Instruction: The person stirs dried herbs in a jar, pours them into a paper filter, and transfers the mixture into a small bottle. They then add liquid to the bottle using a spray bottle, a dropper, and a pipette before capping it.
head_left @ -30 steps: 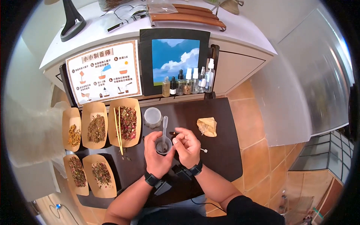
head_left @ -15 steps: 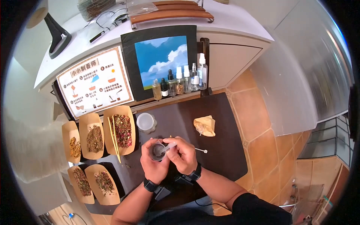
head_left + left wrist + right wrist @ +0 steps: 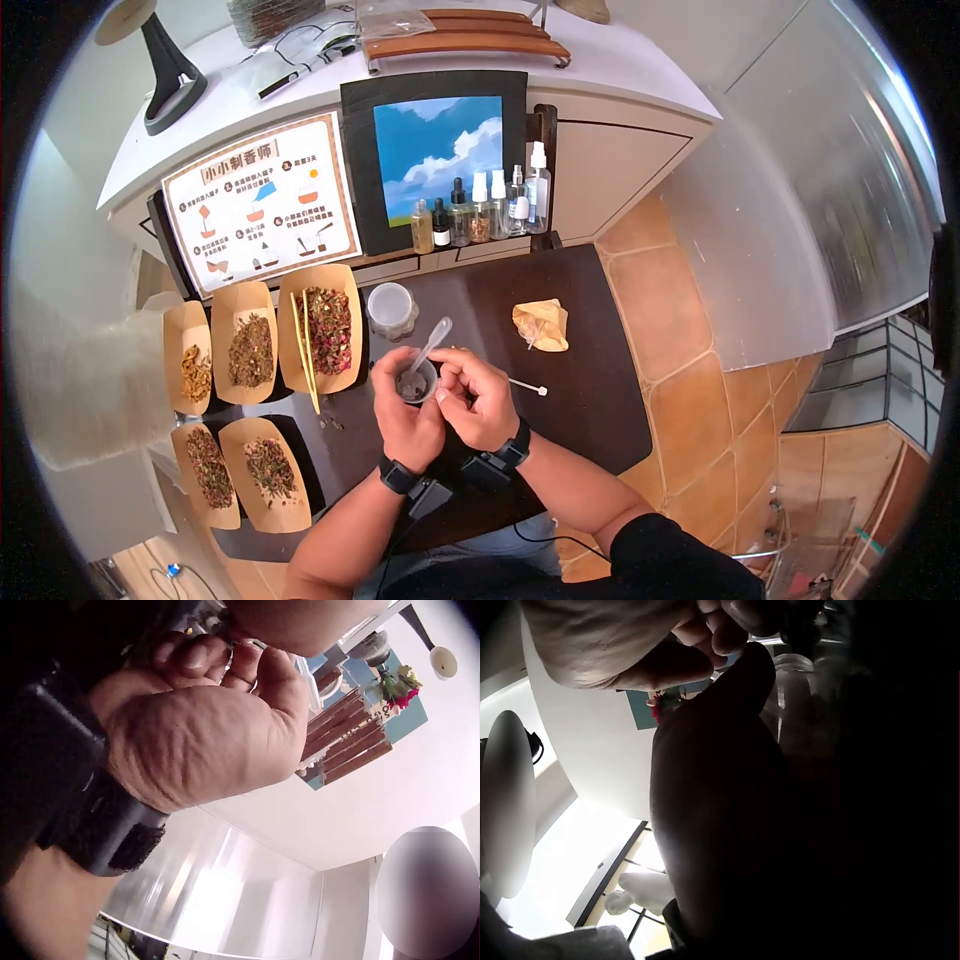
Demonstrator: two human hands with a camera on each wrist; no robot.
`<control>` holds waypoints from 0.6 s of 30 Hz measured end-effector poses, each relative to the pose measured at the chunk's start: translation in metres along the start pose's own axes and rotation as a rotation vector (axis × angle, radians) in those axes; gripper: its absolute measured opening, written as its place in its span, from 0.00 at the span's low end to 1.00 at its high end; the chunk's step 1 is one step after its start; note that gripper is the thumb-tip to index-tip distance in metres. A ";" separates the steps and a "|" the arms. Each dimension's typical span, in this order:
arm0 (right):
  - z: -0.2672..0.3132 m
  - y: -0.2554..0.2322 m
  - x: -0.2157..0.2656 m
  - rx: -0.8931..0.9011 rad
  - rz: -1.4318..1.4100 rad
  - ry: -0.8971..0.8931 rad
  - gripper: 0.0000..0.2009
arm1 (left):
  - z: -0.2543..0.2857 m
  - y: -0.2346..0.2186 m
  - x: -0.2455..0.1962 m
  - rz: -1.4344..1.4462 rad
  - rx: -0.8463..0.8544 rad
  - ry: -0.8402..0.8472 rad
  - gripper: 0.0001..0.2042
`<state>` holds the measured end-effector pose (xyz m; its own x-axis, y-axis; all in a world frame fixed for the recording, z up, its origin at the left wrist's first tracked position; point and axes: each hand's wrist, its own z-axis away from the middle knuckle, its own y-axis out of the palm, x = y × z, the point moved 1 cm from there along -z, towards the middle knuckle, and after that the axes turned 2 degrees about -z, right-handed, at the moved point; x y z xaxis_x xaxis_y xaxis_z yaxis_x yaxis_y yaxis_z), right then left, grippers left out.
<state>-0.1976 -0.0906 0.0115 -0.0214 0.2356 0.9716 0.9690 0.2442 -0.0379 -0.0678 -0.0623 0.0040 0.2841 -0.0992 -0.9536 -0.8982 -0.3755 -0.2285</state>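
Observation:
My left hand (image 3: 408, 425) grips a small clear plastic cup (image 3: 428, 378) between thumb and fingers, close over the table. Dark bits lie at the cup's bottom. A translucent plastic dropper (image 3: 437, 334) leans in it, its bulb end up and away from me. My right hand (image 3: 478, 402) is at the cup's right side, fingers curled and thumb tip right at the rim; I cannot tell whether it pinches anything. In the left wrist view, my left hand's palm (image 3: 202, 742) fills the middle. My right hand (image 3: 712, 780) is mostly in shadow in the right wrist view.
Paper trays (image 3: 247, 395) of dried herbs and petals stand at the left, chopsticks (image 3: 307, 350) across one. Beyond the cup is a lidded jar (image 3: 391, 308); to the right lie a crumpled tan pouch (image 3: 540, 325) and a white-tipped stick (image 3: 530, 387). Several bottles (image 3: 480, 215) line the back.
The dropper's bulb end swung down toward my right hand half a second ago, and now leans up and away again. Both hands have stayed close together at the cup.

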 end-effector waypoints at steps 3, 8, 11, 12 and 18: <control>-0.001 0.001 0.005 0.032 0.006 0.001 0.21 | 0.000 -0.002 0.006 0.041 0.016 0.075 0.24; 0.002 0.001 0.001 0.047 0.046 0.013 0.23 | -0.002 -0.003 0.002 0.113 0.013 0.130 0.20; -0.002 0.001 0.000 0.058 0.052 -0.011 0.22 | -0.001 -0.004 0.004 0.143 0.013 0.077 0.21; -0.002 0.002 0.001 0.057 0.047 -0.012 0.22 | -0.002 -0.004 0.004 0.148 0.021 0.067 0.21; -0.002 0.002 0.004 0.049 0.056 0.009 0.22 | -0.001 -0.006 0.003 0.147 0.031 0.024 0.23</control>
<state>-0.1953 -0.0909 0.0153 0.0354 0.2414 0.9698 0.9554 0.2766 -0.1038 -0.0609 -0.0611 0.0027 0.1566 -0.1727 -0.9724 -0.9405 -0.3266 -0.0934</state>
